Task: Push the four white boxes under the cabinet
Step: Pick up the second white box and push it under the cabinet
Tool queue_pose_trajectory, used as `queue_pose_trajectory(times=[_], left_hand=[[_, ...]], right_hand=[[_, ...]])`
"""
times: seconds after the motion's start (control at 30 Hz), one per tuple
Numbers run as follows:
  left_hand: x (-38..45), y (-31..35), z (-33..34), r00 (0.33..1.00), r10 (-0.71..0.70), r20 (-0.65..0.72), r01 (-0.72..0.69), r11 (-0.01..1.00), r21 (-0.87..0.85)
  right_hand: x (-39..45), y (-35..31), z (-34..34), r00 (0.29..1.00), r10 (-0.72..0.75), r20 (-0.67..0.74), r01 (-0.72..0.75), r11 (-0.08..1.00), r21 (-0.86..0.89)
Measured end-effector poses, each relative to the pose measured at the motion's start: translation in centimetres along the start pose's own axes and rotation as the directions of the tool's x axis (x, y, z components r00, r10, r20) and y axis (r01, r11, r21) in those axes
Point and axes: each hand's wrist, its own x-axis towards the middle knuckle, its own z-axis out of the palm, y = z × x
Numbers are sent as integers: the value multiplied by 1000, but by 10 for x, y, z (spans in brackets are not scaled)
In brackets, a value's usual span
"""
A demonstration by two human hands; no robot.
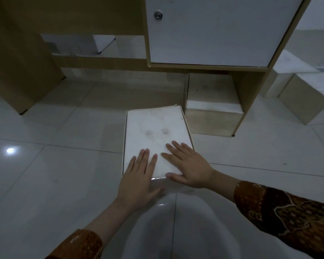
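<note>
Head view: both hands, left (138,176) and right (187,165), lie flat, fingers spread, gripping nothing, on a smudged white box (155,135).

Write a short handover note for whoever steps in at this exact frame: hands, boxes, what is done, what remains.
Left hand: flat, open, on the near end of the white box.
Right hand: flat, open, on the same box's top.
That box lies on the floor, short of the cabinet.
Second box: already partly under the cabinet.
Done: apparently one box. Left: push this one in; other boxes are not clearly identifiable here.
</note>
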Motion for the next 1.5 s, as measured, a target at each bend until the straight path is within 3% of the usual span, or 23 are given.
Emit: queue_pose_trajectory(times=[0.17,0.57,0.77,1.07,1.33,1.5], left_hand=[[29,-22,5,998,66,-16,-65,997,32],[131,-87,15,991,125,-57,-124,992,25],[178,-102,26,990,130,-46,-128,991,39],[251,-94,32,994,-96,51,95,995,33],[275,-89,35,986,-157,59,157,988,6],[271,-78,31,964,-252,82,255,966,-38]], right_hand=[[23,16,1,996,-73,60,81,988,-134],[101,44,3,990,105,-91,-111,992,-61],[125,41,22,959,249,-136,-270,949,-161],[170,86,25,922,306,-235,-352,917,-188],[190,101,28,879,380,-289,-430,893,-135],[187,104,18,905,385,-181,-409,904,-121]])
